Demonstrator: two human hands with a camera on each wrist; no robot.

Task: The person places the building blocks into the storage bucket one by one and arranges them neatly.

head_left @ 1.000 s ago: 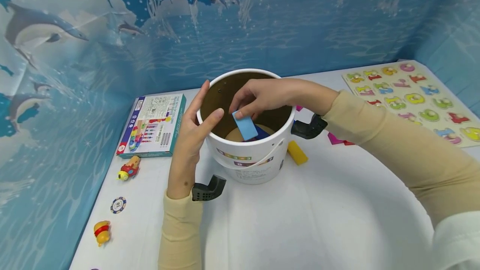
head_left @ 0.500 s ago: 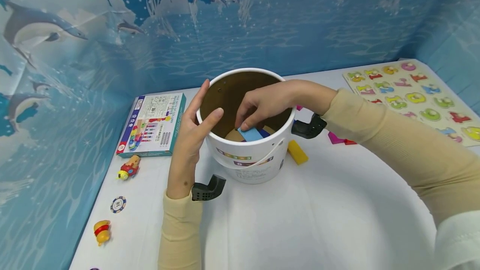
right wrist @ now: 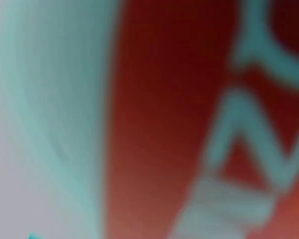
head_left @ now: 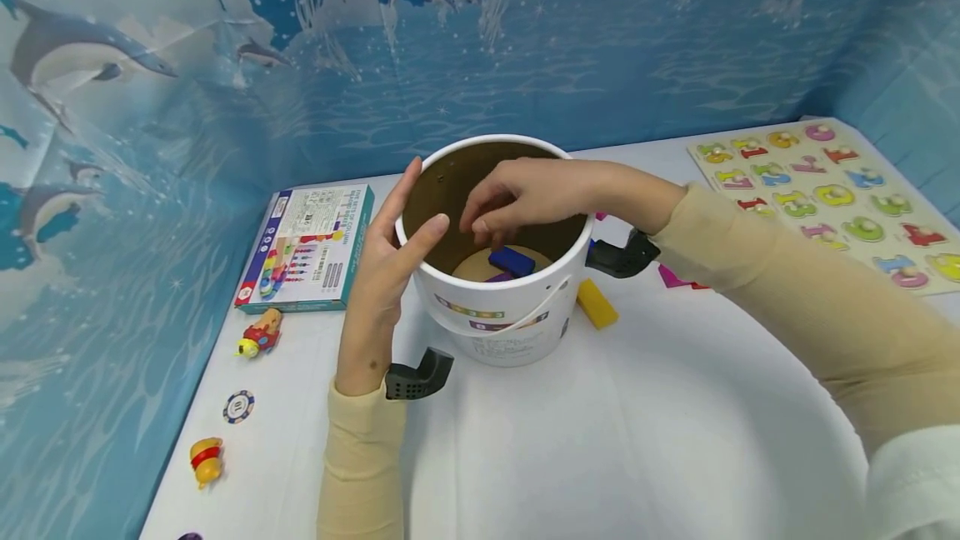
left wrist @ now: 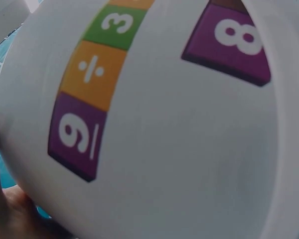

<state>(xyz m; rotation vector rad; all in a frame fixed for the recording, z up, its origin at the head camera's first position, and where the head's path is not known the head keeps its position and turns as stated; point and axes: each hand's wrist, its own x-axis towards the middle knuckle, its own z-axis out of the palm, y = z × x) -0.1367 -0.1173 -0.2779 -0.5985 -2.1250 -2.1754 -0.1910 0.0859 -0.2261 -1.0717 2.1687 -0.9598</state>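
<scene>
A white bucket (head_left: 502,348) with printed number blocks stands upright on the table. My left hand (head_left: 386,257) holds it at the left side, the thumb over the rim and the fingers along the outer wall. In the left wrist view, part of that hand (left wrist: 15,214) shows beside the bucket wall (left wrist: 189,149). My right hand (head_left: 528,198) hangs inside the bucket's mouth, fingers loosely bent with nothing seen between them. Below it, a dark blue block (head_left: 512,262) and a purple piece (head_left: 498,277) lie on the tan bottom. The light blue block is out of sight.
A yellow block (head_left: 597,304) and magenta piece (head_left: 672,277) lie right of the bucket. A number puzzle board (head_left: 840,207) is at the far right. Left are a boxed toy set (head_left: 307,248), two small figures (head_left: 260,334) and a round chip (head_left: 238,407).
My right hand lowered a light blue block into the bucket and has risen slightly without it showing in the fingers. The left hand stays on the bucket.
</scene>
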